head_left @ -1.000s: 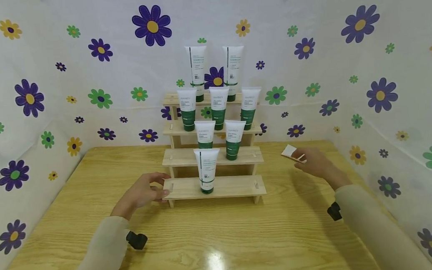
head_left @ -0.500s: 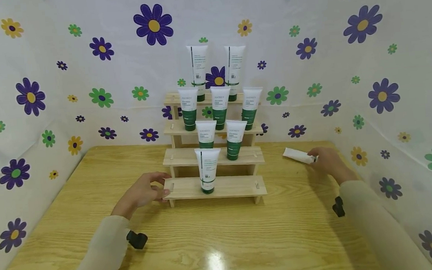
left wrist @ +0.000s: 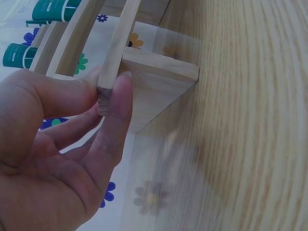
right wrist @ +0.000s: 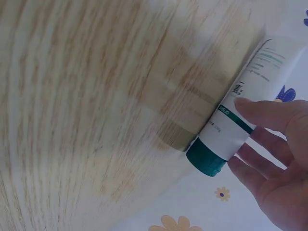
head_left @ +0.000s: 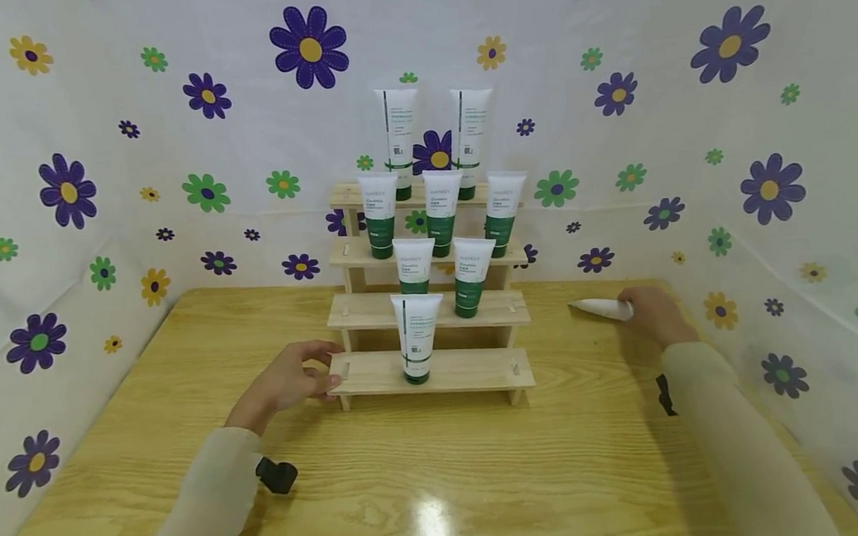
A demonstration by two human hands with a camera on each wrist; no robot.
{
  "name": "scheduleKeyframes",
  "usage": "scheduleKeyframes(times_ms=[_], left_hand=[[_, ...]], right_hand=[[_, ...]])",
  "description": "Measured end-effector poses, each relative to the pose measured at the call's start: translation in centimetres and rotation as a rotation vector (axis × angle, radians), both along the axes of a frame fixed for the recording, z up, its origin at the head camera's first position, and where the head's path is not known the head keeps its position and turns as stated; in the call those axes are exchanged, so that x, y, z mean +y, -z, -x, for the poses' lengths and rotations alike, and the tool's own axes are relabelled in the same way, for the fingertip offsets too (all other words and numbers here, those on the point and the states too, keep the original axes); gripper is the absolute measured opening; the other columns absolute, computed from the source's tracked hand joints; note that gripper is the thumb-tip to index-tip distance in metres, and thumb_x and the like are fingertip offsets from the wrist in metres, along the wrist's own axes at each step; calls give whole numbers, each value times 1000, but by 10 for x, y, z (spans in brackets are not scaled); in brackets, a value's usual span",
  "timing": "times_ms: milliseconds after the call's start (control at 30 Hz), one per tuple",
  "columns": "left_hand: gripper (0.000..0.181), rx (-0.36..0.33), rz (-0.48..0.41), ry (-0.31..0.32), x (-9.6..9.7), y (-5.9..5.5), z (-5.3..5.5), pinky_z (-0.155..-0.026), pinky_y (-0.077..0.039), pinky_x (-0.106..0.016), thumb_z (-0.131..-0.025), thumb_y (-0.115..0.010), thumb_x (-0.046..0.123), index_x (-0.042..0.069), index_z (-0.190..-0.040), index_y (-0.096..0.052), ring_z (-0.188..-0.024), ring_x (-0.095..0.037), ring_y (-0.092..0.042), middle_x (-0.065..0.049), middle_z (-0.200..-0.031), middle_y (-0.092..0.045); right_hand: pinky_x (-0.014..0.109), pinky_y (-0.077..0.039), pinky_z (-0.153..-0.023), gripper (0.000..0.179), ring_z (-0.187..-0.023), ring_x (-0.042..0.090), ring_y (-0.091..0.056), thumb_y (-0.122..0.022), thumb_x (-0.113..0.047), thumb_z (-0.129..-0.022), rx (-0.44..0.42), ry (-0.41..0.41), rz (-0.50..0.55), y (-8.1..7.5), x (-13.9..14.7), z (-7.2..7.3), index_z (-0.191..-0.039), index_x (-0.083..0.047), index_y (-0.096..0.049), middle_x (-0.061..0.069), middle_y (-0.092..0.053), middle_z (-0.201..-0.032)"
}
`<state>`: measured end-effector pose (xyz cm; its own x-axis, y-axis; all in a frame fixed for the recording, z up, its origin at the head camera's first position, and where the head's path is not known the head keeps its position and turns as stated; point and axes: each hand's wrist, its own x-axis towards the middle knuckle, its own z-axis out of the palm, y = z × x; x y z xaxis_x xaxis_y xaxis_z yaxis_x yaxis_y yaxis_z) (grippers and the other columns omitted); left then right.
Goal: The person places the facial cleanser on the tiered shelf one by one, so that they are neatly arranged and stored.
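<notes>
My left hand (head_left: 285,379) pinches the left end of the lowest shelf of a stepped wooden display stand (head_left: 481,370). In the left wrist view, thumb and fingers lie on either side of the shelf board (left wrist: 113,62). Over to the right, my right hand (head_left: 652,316) holds a white cosmetic tube (head_left: 602,309) at the tabletop. The right wrist view has that tube (right wrist: 240,103) tilted, its green cap (right wrist: 207,156) downward, with the thumb on its front and the other fingers behind. In the head view the hand hides the cap end.
Several white-and-green tubes stand cap-down on the stand, including a front tube (head_left: 415,335) on the lowest shelf and a taller tube (head_left: 472,136) on top. The wooden table (head_left: 384,487) meets a flower-printed cloth (head_left: 241,148) at the back and sides.
My right hand has shifted right to the tube's cap end. The tube has turned, now showing a narrow side in the head view. My left hand keeps its pinch on the shelf.
</notes>
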<state>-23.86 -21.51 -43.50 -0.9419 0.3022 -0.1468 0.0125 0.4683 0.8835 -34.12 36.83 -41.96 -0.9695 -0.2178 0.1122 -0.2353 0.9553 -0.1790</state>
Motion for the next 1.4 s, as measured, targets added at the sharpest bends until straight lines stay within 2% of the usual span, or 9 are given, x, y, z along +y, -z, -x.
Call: scheduleKeyframes(times_ms=[200, 400, 533, 667, 900, 1167, 1400], left_hand=[[52, 5, -1, -4, 0, 1, 0, -80, -66, -39, -96, -70, 3, -1, -145, -52, -85, -19, -70, -26, -128, -53], [51, 9, 6, -9, -3, 3, 1, -79, -66, -38, -96, -70, 3, 0, -144, -53, -88, -20, -71, -26, -128, -53], [51, 4, 6, -7, -2, 0, 0, -79, -66, -38, -96, -69, 1, -1, -144, -53, -87, -19, -70, -26, -127, -53], [52, 4, 6, -9, -2, 0, 0, -79, -66, -37, -96, -69, 2, -2, -145, -52, -86, -18, -70, -28, -129, -51], [54, 9, -35, 9, -2, 0, -1, -79, -66, -38, -96, -68, -1, -6, -146, -49, -89, -19, -69, -30, -130, -51], [55, -4, -47, 10, 0, 1, 0, -81, -66, -40, -96, -68, -1, -5, -147, -48, -88, -18, -69, -31, -134, -49], [54, -4, -50, 9, 1, 0, -1, -81, -66, -41, -96, -68, -1, -5, -147, -48, -88, -18, -69, -31, -133, -49]], right_hand=[[64, -53, -95, 20, -104, 52, -64, -64, 5, -93, -6, 24, -28, 3, 2, 8, -112, 10, -67, 34, -69, -115], [63, -54, -91, 16, -101, 51, -65, -66, 7, -91, 9, -20, -32, 9, 3, 11, -107, 8, -68, 32, -70, -111], [62, -55, -89, 17, -95, 47, -66, -69, 5, -89, 9, -43, -32, 7, 4, 11, -106, 8, -68, 32, -71, -108], [62, -55, -87, 21, -94, 45, -67, -70, 2, -90, 5, -40, 16, -2, 0, 9, -109, 10, -67, 33, -70, -110], [62, -58, -84, 25, -99, 50, -68, -73, -4, -91, -23, -50, 100, -18, -7, 2, -110, 11, -66, 34, -70, -110], [57, -63, -81, 35, -102, 52, -69, -68, -9, -97, -66, -14, 264, -23, -12, -6, -123, 14, -62, 37, -66, -119], [59, -61, -87, 38, -106, 54, -68, -68, -12, -99, -45, -4, 343, -26, -22, -18, -127, 14, -60, 39, -64, -124]])
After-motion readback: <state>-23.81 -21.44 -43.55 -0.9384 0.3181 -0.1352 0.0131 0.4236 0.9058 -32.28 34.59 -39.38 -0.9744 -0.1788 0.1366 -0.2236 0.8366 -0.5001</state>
